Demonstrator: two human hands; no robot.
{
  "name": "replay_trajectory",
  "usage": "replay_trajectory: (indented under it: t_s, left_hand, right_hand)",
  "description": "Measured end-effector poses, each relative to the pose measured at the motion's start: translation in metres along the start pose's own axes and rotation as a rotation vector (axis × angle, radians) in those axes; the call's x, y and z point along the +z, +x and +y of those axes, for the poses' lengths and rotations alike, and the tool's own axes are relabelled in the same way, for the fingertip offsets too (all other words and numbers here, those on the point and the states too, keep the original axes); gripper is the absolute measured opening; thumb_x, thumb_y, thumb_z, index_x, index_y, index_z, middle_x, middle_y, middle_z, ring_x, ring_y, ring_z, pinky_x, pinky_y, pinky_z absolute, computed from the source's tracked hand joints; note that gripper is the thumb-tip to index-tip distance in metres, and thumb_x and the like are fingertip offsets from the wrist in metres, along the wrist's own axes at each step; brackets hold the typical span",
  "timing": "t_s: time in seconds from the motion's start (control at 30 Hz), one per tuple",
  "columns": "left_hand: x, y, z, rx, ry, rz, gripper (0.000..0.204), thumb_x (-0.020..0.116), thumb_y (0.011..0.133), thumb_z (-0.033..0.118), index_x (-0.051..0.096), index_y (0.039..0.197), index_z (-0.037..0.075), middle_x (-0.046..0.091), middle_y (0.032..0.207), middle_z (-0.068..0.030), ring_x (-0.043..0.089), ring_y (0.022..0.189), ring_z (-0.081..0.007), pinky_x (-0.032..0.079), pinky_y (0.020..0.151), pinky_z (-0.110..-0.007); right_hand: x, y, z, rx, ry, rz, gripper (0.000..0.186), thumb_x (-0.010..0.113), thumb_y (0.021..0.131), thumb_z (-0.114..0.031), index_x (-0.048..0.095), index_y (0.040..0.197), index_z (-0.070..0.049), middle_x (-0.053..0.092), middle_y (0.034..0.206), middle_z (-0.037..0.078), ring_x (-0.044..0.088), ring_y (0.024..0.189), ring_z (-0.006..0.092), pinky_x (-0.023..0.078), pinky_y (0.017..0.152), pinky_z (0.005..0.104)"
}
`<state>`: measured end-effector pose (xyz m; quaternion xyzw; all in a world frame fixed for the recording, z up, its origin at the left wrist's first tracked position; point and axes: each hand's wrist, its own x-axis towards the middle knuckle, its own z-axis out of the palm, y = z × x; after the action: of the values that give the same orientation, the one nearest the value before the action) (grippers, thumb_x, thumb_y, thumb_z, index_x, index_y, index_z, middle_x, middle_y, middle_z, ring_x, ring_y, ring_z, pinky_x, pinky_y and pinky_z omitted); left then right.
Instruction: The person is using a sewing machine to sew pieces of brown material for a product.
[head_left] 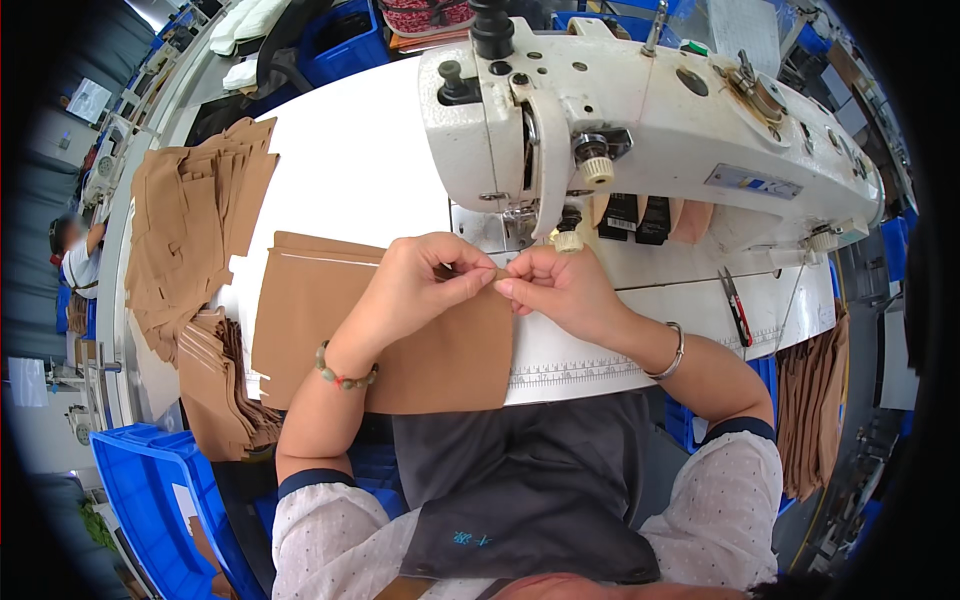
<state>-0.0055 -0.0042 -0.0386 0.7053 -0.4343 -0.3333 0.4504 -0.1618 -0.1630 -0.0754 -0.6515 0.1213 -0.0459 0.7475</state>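
A large piece of brown fabric (380, 360) lies on the white sewing table (350, 140) in front of me, a thin white strip showing near its top edge. My left hand (420, 285) pinches the fabric's upper right corner between thumb and fingers. My right hand (555, 290) pinches the same edge just beside it, thumb tips nearly meeting. Both hands are just below the needle and presser foot (515, 225) of the white sewing machine (650, 120).
Brown cut pieces (190, 220) are stacked at the left, more (215, 400) below them. Scissors (735, 305) lie right of my hands. Brown pieces (810, 410) hang at far right. Blue bins (150, 480) surround the table. Dark labels (635, 218) sit under the machine's arm. Another person (80, 260) works at far left.
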Motion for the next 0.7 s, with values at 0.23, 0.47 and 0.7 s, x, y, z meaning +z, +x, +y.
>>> replay_trajectory:
  t_s: [0.23,0.47,0.7]
  left_hand:
    - [0.002,-0.001,0.002,0.109,0.046,0.037,0.009,0.074,0.093,0.005,0.073,0.096,-0.003,0.068,0.088,-0.0033,0.06,0.079,-0.0063,0.05,0.068,-0.024]
    - [-0.002,-0.002,0.015,0.309,0.215,0.209,0.006,0.072,0.092,0.003,0.07,0.093,-0.002,0.066,0.085,-0.0054,0.061,0.074,-0.0109,0.05,0.067,-0.025]
    - [-0.018,-0.027,0.023,0.276,0.216,0.418,0.002,0.07,0.092,0.002,0.068,0.092,0.002,0.062,0.082,-0.0029,0.049,0.063,-0.0086,0.04,0.057,-0.024]
  right_hand:
    - [0.003,-0.002,0.002,-0.029,-0.008,0.015,0.016,0.071,0.096,-0.01,0.071,0.103,0.005,0.074,0.089,0.006,0.069,0.079,0.009,0.057,0.069,0.0241]
    - [0.041,-0.042,0.014,0.186,0.148,-0.187,0.022,0.071,0.095,-0.009,0.066,0.112,0.005,0.075,0.096,0.008,0.07,0.083,0.01,0.059,0.069,0.0258]
    - [0.037,-0.057,-0.002,0.105,0.023,-0.068,0.015,0.067,0.097,-0.007,0.07,0.095,0.008,0.074,0.085,0.008,0.069,0.078,0.0096,0.059,0.066,0.0262]
